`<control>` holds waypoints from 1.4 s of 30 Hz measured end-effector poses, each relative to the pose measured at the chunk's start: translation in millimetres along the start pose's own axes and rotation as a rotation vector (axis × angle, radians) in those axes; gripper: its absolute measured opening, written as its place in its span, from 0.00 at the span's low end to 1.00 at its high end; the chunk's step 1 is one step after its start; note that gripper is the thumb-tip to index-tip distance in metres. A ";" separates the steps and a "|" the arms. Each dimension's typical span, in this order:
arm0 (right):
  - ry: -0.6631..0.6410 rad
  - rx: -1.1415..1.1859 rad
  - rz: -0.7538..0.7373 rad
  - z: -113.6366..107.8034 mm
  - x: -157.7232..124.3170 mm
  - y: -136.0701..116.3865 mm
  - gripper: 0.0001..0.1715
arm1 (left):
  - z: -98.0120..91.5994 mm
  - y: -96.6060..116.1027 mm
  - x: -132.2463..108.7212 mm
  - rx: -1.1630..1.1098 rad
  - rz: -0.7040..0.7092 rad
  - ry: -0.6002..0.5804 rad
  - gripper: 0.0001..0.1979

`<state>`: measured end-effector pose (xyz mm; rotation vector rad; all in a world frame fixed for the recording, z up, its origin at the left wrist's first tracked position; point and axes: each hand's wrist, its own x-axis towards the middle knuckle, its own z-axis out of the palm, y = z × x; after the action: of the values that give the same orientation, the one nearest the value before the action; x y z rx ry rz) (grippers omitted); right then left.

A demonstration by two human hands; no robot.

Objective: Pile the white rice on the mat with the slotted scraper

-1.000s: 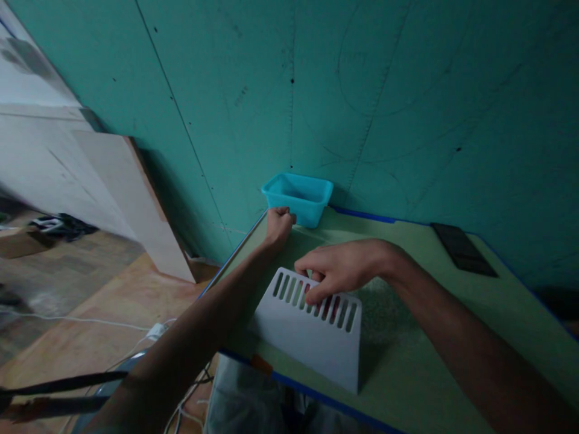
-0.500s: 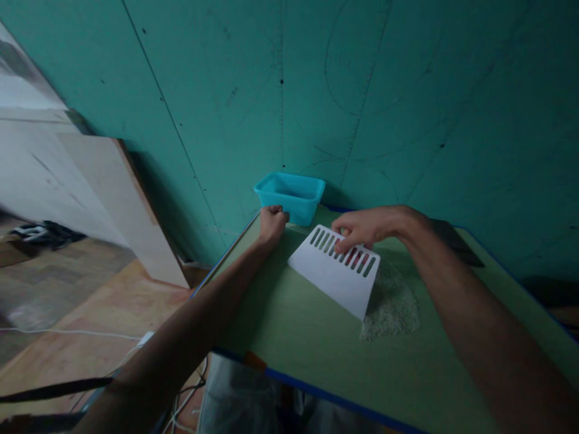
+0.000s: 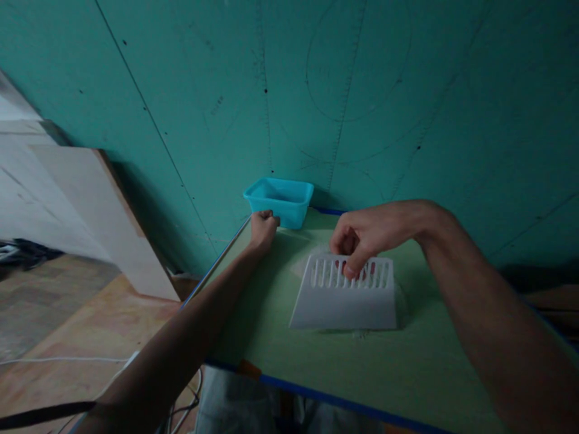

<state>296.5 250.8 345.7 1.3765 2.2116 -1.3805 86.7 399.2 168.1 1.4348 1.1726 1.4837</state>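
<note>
My right hand [image 3: 359, 241] grips the slotted top edge of a white scraper [image 3: 346, 307], whose long lower edge rests on the green tabletop [image 3: 280, 337]. Pale grains [image 3: 321, 248] show behind the scraper, and a few lie at its lower edge; the rest of them are hidden by it. My left hand [image 3: 263, 228] is closed beside the front left of a blue plastic tub [image 3: 289, 212] at the table's back corner. What that hand holds, if anything, is too small to make out.
A green wall [image 3: 226, 120] rises directly behind the table. Pale boards [image 3: 113, 223] lean against it on the left. Cables [image 3: 185, 404] hang by the table's left front, near my legs [image 3: 239, 398].
My right hand has turned the scraper so its long edge faces me, and moved it over the grains to the right. The left hand stays by the tub. The view has shifted slightly.
</note>
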 end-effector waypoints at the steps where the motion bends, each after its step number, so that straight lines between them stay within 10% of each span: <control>1: -0.065 -0.020 0.013 4.4 4.6 -2.5 0.14 | -0.4 0.2 0.2 0.005 0.002 0.003 0.11; 6: -0.178 -0.092 0.097 18.4 29.7 -8.2 0.13 | -0.4 1.0 0.7 -0.015 0.000 0.012 0.10; 14: -0.010 -0.384 0.046 10.2 35.1 -2.8 0.07 | -1.2 1.1 -0.1 0.031 0.010 -0.014 0.10; 26: 0.049 -0.128 -0.174 -2.6 24.7 7.4 0.09 | -1.9 7.2 -2.9 0.025 -0.015 -0.008 0.10; 37: 0.774 -0.269 -0.160 -44.1 -4.6 51.7 0.17 | -2.7 10.0 -6.8 0.053 -0.028 -0.006 0.09; 42: 0.772 -0.323 -0.210 -42.1 13.2 59.3 0.15 | -2.6 8.0 -6.4 0.044 -0.037 0.016 0.10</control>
<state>347.8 299.8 325.2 1.7816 2.9415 -0.5014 85.4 390.4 173.9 1.4255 1.2423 1.4544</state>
